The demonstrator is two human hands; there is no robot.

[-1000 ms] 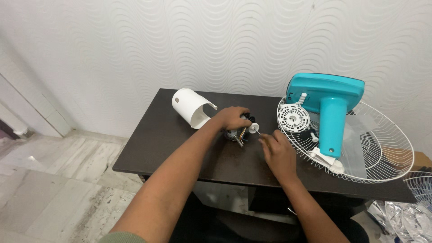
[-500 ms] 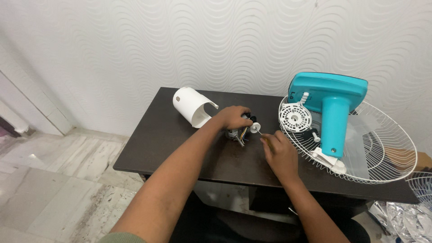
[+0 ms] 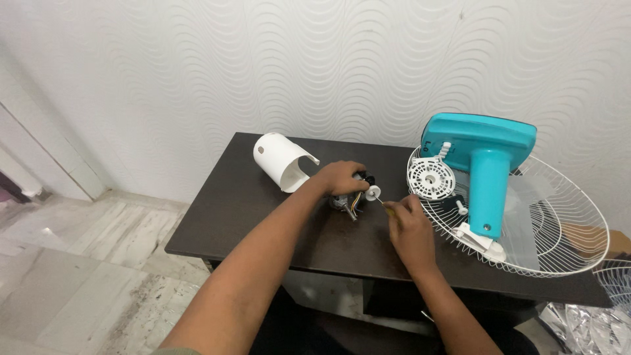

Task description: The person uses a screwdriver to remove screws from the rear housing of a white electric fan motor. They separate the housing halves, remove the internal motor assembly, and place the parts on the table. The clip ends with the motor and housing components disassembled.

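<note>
Bare forearms and hands [image 3: 342, 176], no sleeves

Home room, wavy textured wallpaper [image 3: 328, 59], marble floor [image 3: 79, 263], dark wooden table [image 3: 263, 197]

White cover [image 3: 281, 160], teal stand [image 3: 485, 167], grille [image 3: 559, 223].

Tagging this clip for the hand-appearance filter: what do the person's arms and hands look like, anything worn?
Both forearms are bare from elbow to fingertips. The left hand and right hand wear no gloves, and no rings, watch or bands show. The only clothing in view is a sliver of olive-green sleeve at the bottom edge, on the left upper arm. No sleeve shows on the right arm.
</note>
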